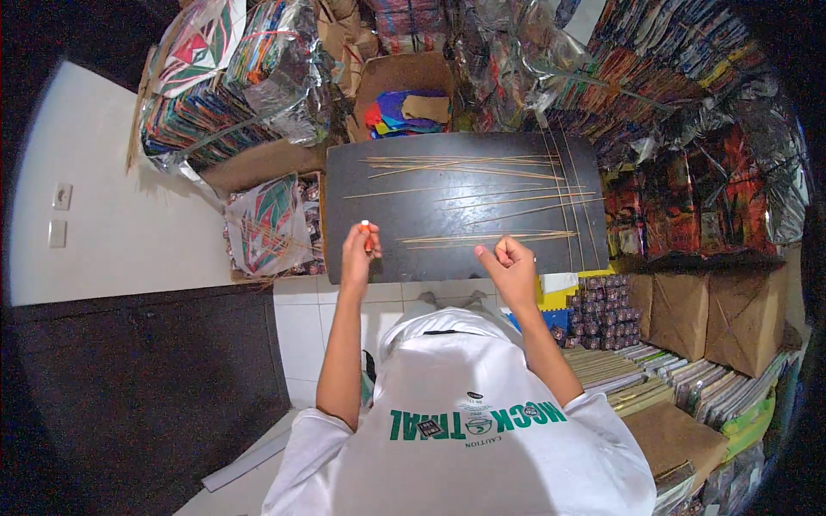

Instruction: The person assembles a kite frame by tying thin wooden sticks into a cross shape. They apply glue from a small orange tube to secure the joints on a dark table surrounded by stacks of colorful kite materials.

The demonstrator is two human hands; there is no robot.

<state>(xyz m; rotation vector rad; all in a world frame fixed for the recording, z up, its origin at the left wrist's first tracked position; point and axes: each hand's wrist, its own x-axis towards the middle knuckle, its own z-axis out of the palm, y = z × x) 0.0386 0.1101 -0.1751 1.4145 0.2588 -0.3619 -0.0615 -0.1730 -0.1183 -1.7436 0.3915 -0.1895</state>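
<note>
Over the left front of the dark table [482, 219], my left hand [354, 256] is closed around a small orange object with a white tip [367, 234], whose kind I cannot make out. My right hand [514, 265] hovers by the front edge with thumb and curled fingers together; whatever they may pinch is too small to see. Just beyond it lies a bundle of thin bamboo sticks [490, 237]. More bamboo sticks [465, 162] spread across the far half, most running left to right. A few others [568, 189] cross them at the right side.
Behind the table, an open cardboard box [404, 77] holds colourful pieces. Plastic-wrapped stacks [232, 95] rise at the back left. To the left, a box carries a paper kite [268, 225]. Small dark spools or boxes [602, 310] and brown cartons [705, 318] stand at the right.
</note>
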